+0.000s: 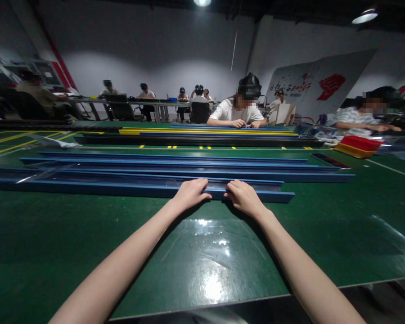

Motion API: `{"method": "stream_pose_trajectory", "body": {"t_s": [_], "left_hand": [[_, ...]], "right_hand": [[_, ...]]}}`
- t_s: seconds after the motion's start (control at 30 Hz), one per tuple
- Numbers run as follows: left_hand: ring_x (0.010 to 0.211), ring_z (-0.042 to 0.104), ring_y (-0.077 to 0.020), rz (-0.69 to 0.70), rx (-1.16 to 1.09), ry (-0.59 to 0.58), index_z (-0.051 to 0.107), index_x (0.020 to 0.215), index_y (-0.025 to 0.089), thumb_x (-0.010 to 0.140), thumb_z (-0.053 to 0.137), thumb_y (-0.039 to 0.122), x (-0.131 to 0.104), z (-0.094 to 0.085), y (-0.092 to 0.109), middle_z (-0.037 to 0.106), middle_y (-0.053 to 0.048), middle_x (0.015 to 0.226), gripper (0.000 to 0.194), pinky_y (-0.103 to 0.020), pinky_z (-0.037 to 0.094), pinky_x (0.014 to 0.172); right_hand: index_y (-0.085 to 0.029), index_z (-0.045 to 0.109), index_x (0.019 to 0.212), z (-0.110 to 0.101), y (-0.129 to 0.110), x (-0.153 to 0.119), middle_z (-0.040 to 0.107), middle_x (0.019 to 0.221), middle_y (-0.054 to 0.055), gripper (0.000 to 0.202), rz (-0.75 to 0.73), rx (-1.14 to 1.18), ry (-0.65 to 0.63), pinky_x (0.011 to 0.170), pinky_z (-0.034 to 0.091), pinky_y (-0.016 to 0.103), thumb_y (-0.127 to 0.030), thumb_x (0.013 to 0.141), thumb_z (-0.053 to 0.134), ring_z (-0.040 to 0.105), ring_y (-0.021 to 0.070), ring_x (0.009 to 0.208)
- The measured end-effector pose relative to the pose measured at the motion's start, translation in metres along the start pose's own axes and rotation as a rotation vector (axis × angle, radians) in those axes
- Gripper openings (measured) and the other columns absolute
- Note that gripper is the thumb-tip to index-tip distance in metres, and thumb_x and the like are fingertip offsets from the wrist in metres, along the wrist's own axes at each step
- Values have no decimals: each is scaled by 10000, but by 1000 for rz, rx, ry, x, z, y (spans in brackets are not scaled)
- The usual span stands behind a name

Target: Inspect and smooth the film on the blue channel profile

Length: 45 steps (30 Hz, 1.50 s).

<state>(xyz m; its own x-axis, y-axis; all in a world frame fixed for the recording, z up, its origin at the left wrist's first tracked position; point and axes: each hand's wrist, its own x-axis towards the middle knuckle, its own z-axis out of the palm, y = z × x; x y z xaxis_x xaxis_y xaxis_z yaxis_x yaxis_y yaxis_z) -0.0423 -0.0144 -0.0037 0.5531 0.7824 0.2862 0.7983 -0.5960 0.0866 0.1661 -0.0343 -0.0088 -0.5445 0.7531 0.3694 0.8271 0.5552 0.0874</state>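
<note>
A long blue channel-shaped strip (pixel 148 188) lies across the green table directly in front of me. My left hand (pixel 191 192) grips its near wall, fingers over the top edge and thumb on the front side. A little to the right, my right hand (pixel 243 197) is closed on the same strip in a mirrored grip, fingers curled over the edge. The fingertips inside the channel are partly hidden. Just behind lie more blue strips (pixel 307 175), roughly parallel. A clear film band (pixel 30 175) crosses the strips at left.
Farther back lie a yellow strip (pixel 209 131) and a black strip (pixel 195 141). A dark phone-like slab (pixel 329 161) and a red bin (pixel 359 143) are at right. Clear film (pixel 219 243) covers part of the near green tabletop (pixel 324 216). A person (pixel 236 112) works opposite; others sit behind.
</note>
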Motion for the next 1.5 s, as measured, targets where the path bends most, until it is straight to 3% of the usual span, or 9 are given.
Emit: {"method": "stream_pose_trajectory", "body": {"t_s": [0.37,0.77,1.1,1.27,1.5], "left_hand": [[838,590,-186,31,37,-17,518,860,202,785,559,406,0,-4,4,630,-17,897,221,-243,397,641],[798,577,-155,15,-45,-14,581,831,210,790,542,400,2,-11,-2,624,4,867,198,-226,377,629],[766,569,-158,-22,-44,4,563,820,194,791,542,404,2,-6,-1,609,-7,837,213,-233,378,616],[750,570,-163,-10,-26,20,550,805,189,807,525,409,2,-5,1,609,-6,819,222,-239,374,607],[784,577,-161,-13,-20,7,561,854,200,805,529,409,1,-6,3,609,-3,856,217,-229,378,617]], "right_hand": [[-168,555,778,-7,3,3,596,801,72,168,40,-20,-66,650,305,259,-267,838,434,513,169,753],[-187,559,729,-18,23,-12,603,791,48,133,173,-56,-139,582,292,243,-258,796,468,541,154,705],[-186,570,789,-16,17,-14,605,821,54,176,156,-27,-81,634,332,249,-315,821,454,538,166,766],[-178,558,843,-6,1,-6,596,847,64,256,53,-27,3,673,350,258,-380,865,404,523,173,793],[-175,547,783,3,-4,3,584,793,52,188,26,-13,55,652,321,247,-297,866,430,504,156,760]]}}
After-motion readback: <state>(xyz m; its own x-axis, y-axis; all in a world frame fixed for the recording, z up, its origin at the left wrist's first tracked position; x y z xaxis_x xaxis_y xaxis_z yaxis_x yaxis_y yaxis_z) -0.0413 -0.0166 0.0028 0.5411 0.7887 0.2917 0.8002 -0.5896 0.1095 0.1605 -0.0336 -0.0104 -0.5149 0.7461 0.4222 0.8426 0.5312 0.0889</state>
